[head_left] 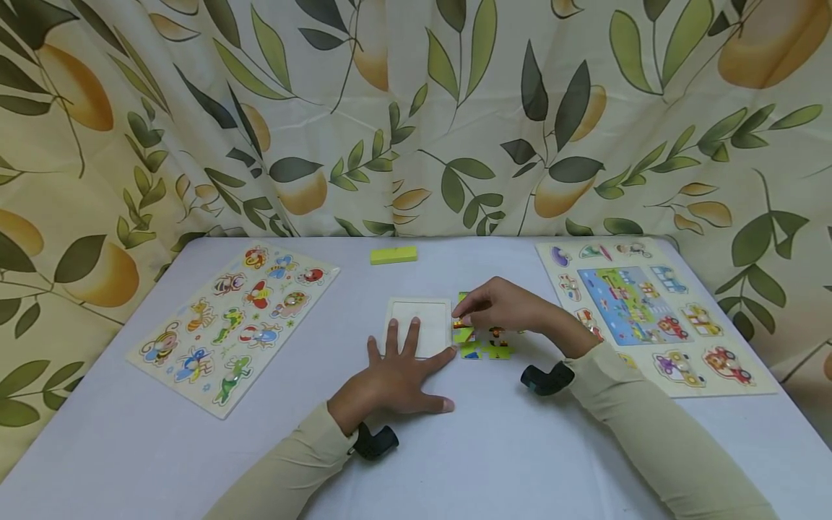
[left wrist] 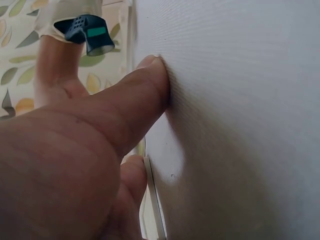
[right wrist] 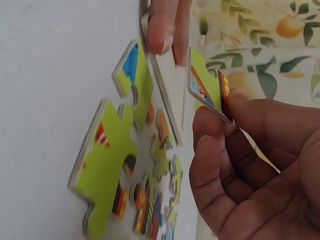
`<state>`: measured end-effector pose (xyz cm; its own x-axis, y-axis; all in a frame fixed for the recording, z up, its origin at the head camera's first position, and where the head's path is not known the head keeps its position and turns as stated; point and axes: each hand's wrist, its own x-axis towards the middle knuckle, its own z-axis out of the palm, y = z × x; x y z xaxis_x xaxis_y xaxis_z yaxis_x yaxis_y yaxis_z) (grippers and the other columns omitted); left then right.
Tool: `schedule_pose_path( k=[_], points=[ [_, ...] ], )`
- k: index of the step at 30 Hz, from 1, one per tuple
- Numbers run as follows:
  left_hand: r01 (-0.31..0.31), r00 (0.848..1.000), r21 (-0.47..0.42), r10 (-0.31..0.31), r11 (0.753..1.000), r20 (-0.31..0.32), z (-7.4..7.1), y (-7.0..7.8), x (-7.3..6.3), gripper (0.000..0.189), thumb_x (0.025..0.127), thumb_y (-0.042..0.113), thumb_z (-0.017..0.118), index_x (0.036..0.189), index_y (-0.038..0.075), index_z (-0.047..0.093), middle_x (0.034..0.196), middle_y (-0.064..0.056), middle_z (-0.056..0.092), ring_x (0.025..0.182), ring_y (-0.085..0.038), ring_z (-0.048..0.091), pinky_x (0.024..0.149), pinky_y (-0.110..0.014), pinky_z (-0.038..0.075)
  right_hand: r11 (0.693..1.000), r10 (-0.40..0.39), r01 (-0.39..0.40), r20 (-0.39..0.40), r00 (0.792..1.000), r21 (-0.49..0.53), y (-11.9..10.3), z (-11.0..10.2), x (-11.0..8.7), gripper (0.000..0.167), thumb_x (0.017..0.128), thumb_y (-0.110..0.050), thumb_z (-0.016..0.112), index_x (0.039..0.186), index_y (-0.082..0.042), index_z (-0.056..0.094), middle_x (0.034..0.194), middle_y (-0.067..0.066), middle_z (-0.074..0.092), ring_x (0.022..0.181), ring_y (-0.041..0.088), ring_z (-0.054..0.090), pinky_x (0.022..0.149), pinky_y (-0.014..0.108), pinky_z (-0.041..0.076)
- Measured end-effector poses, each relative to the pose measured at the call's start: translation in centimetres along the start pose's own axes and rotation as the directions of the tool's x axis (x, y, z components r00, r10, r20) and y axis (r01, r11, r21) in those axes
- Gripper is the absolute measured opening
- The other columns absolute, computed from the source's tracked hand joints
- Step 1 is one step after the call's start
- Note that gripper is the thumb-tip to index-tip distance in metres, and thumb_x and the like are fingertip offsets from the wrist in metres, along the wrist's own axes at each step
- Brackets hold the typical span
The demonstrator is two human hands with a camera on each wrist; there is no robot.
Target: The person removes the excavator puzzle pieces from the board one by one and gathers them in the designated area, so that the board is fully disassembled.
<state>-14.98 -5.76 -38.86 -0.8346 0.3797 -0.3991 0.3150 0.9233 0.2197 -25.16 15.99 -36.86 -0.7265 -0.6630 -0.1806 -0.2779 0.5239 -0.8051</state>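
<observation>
My right hand [head_left: 503, 307] pinches a green jigsaw piece [right wrist: 206, 82] with a brown and black pattern between thumb and fingertips. In the right wrist view the piece is held up off the table. Below it lie several loose jigsaw pieces [right wrist: 102, 155], mostly green, beside a shallow white puzzle tray [head_left: 429, 321]. My left hand [head_left: 403, 379] lies palm down with fingers spread, its fingertips over the tray's lower part and its thumb on the cloth. The right hand covers part of the loose pieces in the head view.
An insect puzzle board [head_left: 217, 349] lies angled on the left. On the right is a vehicle puzzle board [head_left: 754, 383] with a blue centre picture. A yellow-green block [head_left: 393, 255] sits near the table's back edge, before a leaf-patterned curtain [head_left: 448, 180].
</observation>
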Motion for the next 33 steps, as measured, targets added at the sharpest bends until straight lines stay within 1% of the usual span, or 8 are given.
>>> schedule_pose_path(
  k=[2, 5, 11, 14, 15, 21, 27, 33],
  points=[
    [0.01, 1.0, 0.001, -0.01, 1.0, 0.0, 0.0, 0.1, 0.0, 0.081, 0.081, 0.073, 0.058, 0.151, 0.048, 0.025, 0.161, -0.016, -0.006, 0.141, -0.048, -0.014, 0.102, -0.073, 0.002, 1.0, 0.022, -0.022, -0.008, 1.0, 0.005, 0.1, -0.3, -0.3, 0.019, 0.092, -0.004, 0.062, 0.108, -0.006, 0.073, 0.097, 0.002, 0.07, 0.082, 0.02, 0.06, 0.073, 0.035, 0.049],
    [0.021, 1.0, 0.002, -0.021, 1.0, -0.003, -0.1, 0.1, 0.0, 0.081, 0.08, 0.072, 0.059, 0.151, 0.048, 0.026, 0.161, -0.016, -0.004, 0.141, -0.048, -0.013, 0.101, -0.075, 0.003, 0.999, 0.033, -0.033, -0.021, 0.999, 0.011, 0.5, -0.6, -0.8, 0.02, 0.093, -0.005, 0.063, 0.111, -0.005, 0.072, 0.096, 0.003, 0.07, 0.083, 0.02, 0.06, 0.072, 0.033, 0.049],
    [0.049, 0.999, -0.005, -0.049, 0.999, -0.012, 0.0, 0.2, 0.0, 0.084, 0.078, 0.072, 0.061, 0.151, 0.047, 0.027, 0.161, -0.018, -0.003, 0.141, -0.05, -0.011, 0.1, -0.076, 0.004, 0.998, 0.054, -0.053, -0.043, 0.998, 0.037, 1.7, -1.1, -1.9, 0.018, 0.093, -0.007, 0.064, 0.109, -0.003, 0.072, 0.099, 0.006, 0.07, 0.077, 0.023, 0.062, 0.062, 0.029, 0.047],
    [0.063, 0.998, -0.013, -0.063, 0.998, -0.019, 0.0, 0.2, -0.1, 0.085, 0.077, 0.073, 0.062, 0.151, 0.047, 0.028, 0.161, -0.018, -0.002, 0.141, -0.051, -0.01, 0.099, -0.077, 0.004, 0.996, 0.076, -0.074, -0.052, 0.996, 0.047, 2.2, -1.4, -2.5, 0.019, 0.093, -0.01, 0.065, 0.109, -0.003, 0.072, 0.101, 0.007, 0.07, 0.078, 0.022, 0.06, 0.063, 0.029, 0.046],
    [0.065, 0.998, -0.015, -0.065, 0.998, -0.022, 0.0, 0.2, -0.1, 0.085, 0.077, 0.073, 0.062, 0.151, 0.046, 0.028, 0.161, -0.019, -0.001, 0.141, -0.051, -0.009, 0.099, -0.077, 0.004, 0.996, 0.083, -0.081, -0.054, 0.995, 0.049, 2.3, -1.6, -2.7, 0.019, 0.093, -0.01, 0.066, 0.109, -0.002, 0.072, 0.101, 0.007, 0.07, 0.08, 0.021, 0.06, 0.065, 0.029, 0.047],
    [0.062, 0.997, -0.028, -0.063, 0.998, -0.035, 0.0, 0.2, 0.0, 0.084, 0.077, 0.07, 0.064, 0.15, 0.046, 0.03, 0.161, -0.019, -0.001, 0.141, -0.051, -0.009, 0.1, -0.076, 0.001, 0.994, 0.108, -0.106, -0.048, 0.993, 0.042, 2.9, -2.3, -4.0, 0.017, 0.091, -0.011, 0.068, 0.105, -0.003, 0.074, 0.101, 0.006, 0.071, 0.082, 0.019, 0.058, 0.07, 0.029, 0.049],
    [0.036, 0.998, -0.039, -0.038, 0.999, -0.058, 0.1, 0.4, 0.0, 0.082, 0.079, 0.069, 0.064, 0.15, 0.044, 0.032, 0.16, -0.02, 0.002, 0.141, -0.052, -0.007, 0.101, -0.075, -0.002, 0.99, 0.141, -0.14, -0.034, 0.989, 0.022, 3.8, -2.8, -5.3, 0.015, 0.09, -0.011, 0.069, 0.102, -0.003, 0.074, 0.097, 0.005, 0.07, 0.078, 0.018, 0.057, 0.067, 0.029, 0.049],
    [0.029, 0.997, -0.024, -0.031, 0.999, -0.069, 0.2, 0.4, 0.1, 0.079, 0.081, 0.068, 0.063, 0.15, 0.044, 0.032, 0.16, -0.021, 0.003, 0.141, -0.052, -0.006, 0.1, -0.075, -0.003, 0.992, 0.126, -0.126, -0.004, 0.992, -0.021, 4.3, -3.1, -6.3, 0.012, 0.09, -0.005, 0.067, 0.099, -0.003, 0.074, 0.093, 0.005, 0.069, 0.079, 0.019, 0.057, 0.066, 0.027, 0.048]
  ],
)
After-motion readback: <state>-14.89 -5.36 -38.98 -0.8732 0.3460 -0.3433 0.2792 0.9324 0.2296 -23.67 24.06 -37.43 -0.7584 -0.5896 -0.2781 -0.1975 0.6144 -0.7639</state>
